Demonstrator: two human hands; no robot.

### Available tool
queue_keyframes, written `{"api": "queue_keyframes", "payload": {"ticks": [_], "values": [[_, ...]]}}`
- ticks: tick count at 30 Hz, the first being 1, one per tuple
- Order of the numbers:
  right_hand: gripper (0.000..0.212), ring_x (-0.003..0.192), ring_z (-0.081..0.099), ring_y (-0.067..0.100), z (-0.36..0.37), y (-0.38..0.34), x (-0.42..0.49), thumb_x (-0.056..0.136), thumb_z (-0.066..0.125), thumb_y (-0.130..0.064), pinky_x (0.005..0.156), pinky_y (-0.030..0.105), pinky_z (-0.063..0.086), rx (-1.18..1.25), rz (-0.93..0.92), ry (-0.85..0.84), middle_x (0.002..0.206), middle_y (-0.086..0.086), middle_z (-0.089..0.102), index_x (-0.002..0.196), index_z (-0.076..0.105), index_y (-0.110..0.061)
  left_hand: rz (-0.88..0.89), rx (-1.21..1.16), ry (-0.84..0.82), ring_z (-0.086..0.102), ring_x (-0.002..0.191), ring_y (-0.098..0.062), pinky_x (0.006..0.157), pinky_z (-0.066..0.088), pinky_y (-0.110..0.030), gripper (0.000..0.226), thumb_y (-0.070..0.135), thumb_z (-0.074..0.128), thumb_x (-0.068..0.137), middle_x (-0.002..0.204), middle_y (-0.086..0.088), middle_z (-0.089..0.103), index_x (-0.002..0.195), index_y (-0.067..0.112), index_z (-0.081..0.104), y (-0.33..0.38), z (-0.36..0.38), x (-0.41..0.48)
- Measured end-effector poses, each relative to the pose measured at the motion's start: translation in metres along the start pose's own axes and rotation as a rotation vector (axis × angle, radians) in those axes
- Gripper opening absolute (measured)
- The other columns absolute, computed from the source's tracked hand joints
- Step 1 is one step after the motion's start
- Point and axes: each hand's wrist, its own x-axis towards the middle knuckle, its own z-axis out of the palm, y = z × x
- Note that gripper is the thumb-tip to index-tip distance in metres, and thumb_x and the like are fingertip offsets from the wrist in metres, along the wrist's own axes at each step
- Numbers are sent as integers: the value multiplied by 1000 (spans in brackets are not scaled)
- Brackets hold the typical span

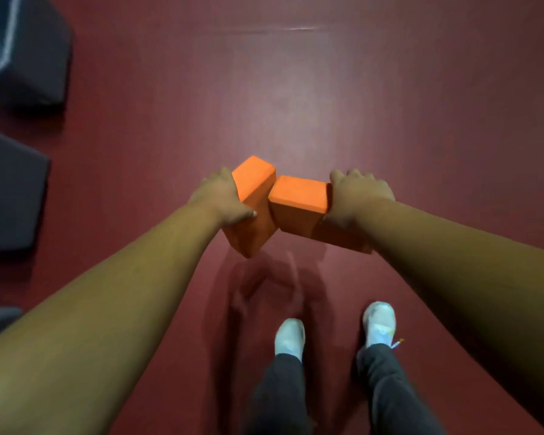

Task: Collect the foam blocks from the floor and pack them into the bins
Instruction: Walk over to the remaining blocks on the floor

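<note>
The left hand (222, 196) grips one orange foam block (254, 186), thumb curled over its face. The right hand (357, 196) grips another orange block (299, 196); the blocks touch above the red floor (296, 105).

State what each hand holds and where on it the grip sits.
The left hand grips one orange foam block by its left side, thumb on the near face. The right hand grips the other orange block by its right end.
</note>
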Motion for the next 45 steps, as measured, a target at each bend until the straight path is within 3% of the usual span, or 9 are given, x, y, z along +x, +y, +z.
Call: {"api": "queue_keyframes", "payload": {"ticks": [6, 13, 22, 25, 30, 36, 39, 43, 45], "values": [[83, 122, 55, 37, -37, -183, 59, 63, 81, -58, 94, 47, 48, -155, -243, 20, 129, 9, 54, 129, 45, -23, -299, -194, 60, 50, 131, -41, 103, 47, -45, 101, 57, 90, 67, 142, -20, 50, 139, 6, 41, -172, -26, 9], [64, 121, 55, 38, -48, -371, 131, 80, 71, -48, 95, 46, 47, -334, -508, 35, 130, 12, 54, 130, 46, -18, -559, -295, 68, 52, 128, -41, 104, 48, -45, 102, 59, 91, 63, 140, -21, 52, 136, 7, 42, -341, -55, 13], [77, 118, 56, 38, -65, -613, 154, 75, 74, -55, 88, 46, 48, -437, -673, 75, 129, 13, 53, 131, 44, -13, -800, -503, 247, 52, 126, -37, 101, 48, -47, 97, 58, 92, 59, 135, -15, 53, 130, 13, 45, -538, -91, -5], [80, 117, 57, 38, -55, -708, 164, 71, 76, -58, 89, 47, 49, -425, -696, 68, 127, 13, 55, 130, 45, -13, -848, -575, 298, 54, 122, -36, 98, 49, -46, 94, 58, 92, 57, 132, -13, 56, 127, 14, 47, -620, -89, 6], [79, 109, 59, 33, -26, -837, 190, 68, 75, -61, 77, 41, 43, -383, -636, 97, 120, 9, 55, 126, 45, -17, -903, -649, 410, 56, 121, -37, 96, 49, -45, 92, 60, 90, 56, 129, -11, 59, 126, 15, 52, -741, -90, 41], [81, 115, 58, 38, -27, -968, 213, 71, 79, -59, 90, 46, 48, -249, -622, 126, 125, 15, 56, 127, 45, -12, -927, -740, 509, 57, 119, -35, 95, 52, -47, 86, 59, 87, 60, 129, -10, 57, 125, 14, 52, -865, -128, 58], [82, 115, 59, 40, -40, -1026, 221, 71, 77, -63, 90, 47, 49, -154, -656, 143, 125, 17, 56, 125, 45, -10, -942, -765, 533, 61, 112, -32, 90, 53, -45, 81, 60, 85, 60, 124, -7, 61, 122, 18, 53, -915, -159, 60], [89, 108, 63, 35, -54, -1088, 233, 67, 72, -75, 85, 45, 54, -33, -636, 169, 121, 11, 61, 126, 50, -12, -990, -797, 669, 58, 120, -32, 99, 51, -50, 86, 60, 83, 63, 131, -6, 57, 131, 19, 50, -960, -186, 62], [89, 109, 63, 37, -55, -1112, 239, 75, 66, -77, 81, 42, 50, -10, -610, 153, 122, 14, 64, 129, 51, -8, -994, -782, 750, 55, 123, -32, 103, 48, -47, 83, 58, 81, 66, 132, -7, 55, 132, 18, 50, -970, -190, 66]]}}
